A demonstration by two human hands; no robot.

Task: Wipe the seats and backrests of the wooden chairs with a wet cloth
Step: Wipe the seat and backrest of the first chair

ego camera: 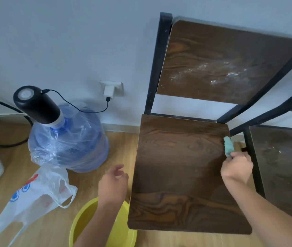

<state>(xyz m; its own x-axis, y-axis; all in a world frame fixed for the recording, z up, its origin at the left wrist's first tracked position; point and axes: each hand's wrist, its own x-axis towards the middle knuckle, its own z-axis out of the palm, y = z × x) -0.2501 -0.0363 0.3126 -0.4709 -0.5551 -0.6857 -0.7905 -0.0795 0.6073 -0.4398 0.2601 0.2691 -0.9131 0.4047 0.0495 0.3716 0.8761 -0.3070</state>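
Nearest to us, a yellow basin (81, 229) sits on the wooden floor (91, 186), just beside the front left corner of the seat (180, 175). Our left hand (114, 182) hovers above the basin's far rim, fingers loosely spread and holding nothing. A crumpled plastic bag (34, 196) lies on the floor left of the basin, so there is little bare floor on that side.

Our right hand (236, 169) is closed around a green wet cloth (228, 145), which stands up out of the fist and presses against the right edge of the seat, toward its back corner. We judge that we are on the seat step, working its side edge; the seat's top looks mostly free of dust. The gap between this edge and the second chair (284, 166) to the right is narrow, and our fist fills most of it, so strokes here need to run along the edge, not outward.

Farther on, the backrest (221, 61) shows white dusty streaks across its middle, so we judge it not yet wiped. The next move likely calls for lifting the cloth up over the open slot behind the seat and sweeping across that panel between its black frame posts (157, 65). The wall sits close behind it.

The water jug (70, 139) with its black pump stands well left of the chair.
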